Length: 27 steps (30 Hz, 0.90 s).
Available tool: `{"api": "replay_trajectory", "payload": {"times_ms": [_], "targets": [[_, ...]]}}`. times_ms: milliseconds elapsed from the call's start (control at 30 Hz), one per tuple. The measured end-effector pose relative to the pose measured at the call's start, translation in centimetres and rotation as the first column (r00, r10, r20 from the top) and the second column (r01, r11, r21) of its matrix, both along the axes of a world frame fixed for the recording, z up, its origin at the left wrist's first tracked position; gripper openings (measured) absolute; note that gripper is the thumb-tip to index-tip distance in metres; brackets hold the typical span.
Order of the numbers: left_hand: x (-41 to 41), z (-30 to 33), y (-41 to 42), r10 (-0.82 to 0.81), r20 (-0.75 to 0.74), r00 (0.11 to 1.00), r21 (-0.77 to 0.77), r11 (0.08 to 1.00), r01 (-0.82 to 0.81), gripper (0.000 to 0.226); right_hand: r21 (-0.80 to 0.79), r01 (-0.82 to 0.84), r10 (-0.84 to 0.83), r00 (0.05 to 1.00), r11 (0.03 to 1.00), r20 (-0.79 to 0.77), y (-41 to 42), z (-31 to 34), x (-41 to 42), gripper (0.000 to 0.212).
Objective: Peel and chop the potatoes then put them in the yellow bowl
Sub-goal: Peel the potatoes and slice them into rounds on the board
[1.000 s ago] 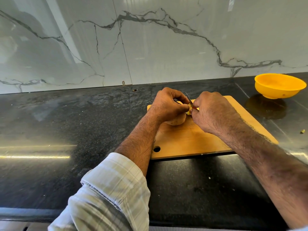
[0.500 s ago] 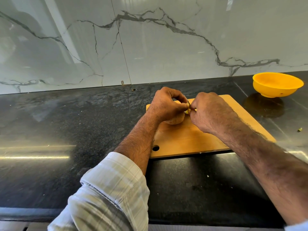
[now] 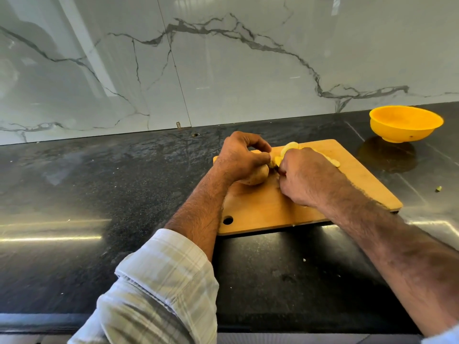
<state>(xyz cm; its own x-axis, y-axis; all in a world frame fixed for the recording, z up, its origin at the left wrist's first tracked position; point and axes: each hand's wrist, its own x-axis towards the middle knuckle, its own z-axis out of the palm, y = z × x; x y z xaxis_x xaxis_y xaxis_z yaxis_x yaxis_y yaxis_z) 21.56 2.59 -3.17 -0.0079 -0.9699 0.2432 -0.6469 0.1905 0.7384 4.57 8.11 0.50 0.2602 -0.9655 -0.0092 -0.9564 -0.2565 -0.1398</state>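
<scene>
On the rectangular wooden chopping board (image 3: 285, 209), the only view, from the head camera, shows both hands meeting over a brown-skinned potato (image 3: 258, 175). The left hand (image 3: 239, 157) curls over the potato and pins it to the board's far left part. The right hand (image 3: 308, 177) is closed in a fist just right of it; a dark sliver shows between the hands, probably a knife, but the hand hides it, so I cannot tell for sure what it grips. Pale yellow cut potato slices (image 3: 290, 147) lie on the board just beyond the right hand. The round yellow plastic bowl (image 3: 404, 125) stands on the black stone bench (image 3: 99, 184), well apart from the board, beyond its far right corner. Slicing seems under way; to do it well, keep the left fingertips tucked back from the blade and the potato steady on the board.
</scene>
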Motion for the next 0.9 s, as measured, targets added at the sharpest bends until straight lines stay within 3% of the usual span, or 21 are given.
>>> {"api": "replay_trajectory", "payload": {"times_ms": [133,267,733,900], "targets": [[0.5,0.1,-0.1,-0.026,-0.009,1.000,0.000,1.000,0.026,0.012,-0.099,-0.015,0.027,0.992,0.995,0.123,-1.3,-0.1,-1.8,0.021],[0.8,0.4,-0.3,-0.025,-0.008,1.000,0.010,1.000,0.025,0.012,-0.059,-0.041,0.053,0.973,0.997,0.223,-1.8,0.1,-2.7,0.029],[2.0,0.4,-1.2,0.205,-0.099,0.974,0.166,0.968,-0.187,0.009,-0.021,-0.050,0.054,0.921,0.999,0.386,-1.8,-1.2,-3.9,0.034],[2.1,0.3,-1.6,0.160,-0.092,0.983,0.187,0.972,-0.140,0.006,-0.073,-0.040,0.069,0.890,0.997,0.450,-2.0,-1.4,-4.2,0.034]]}}
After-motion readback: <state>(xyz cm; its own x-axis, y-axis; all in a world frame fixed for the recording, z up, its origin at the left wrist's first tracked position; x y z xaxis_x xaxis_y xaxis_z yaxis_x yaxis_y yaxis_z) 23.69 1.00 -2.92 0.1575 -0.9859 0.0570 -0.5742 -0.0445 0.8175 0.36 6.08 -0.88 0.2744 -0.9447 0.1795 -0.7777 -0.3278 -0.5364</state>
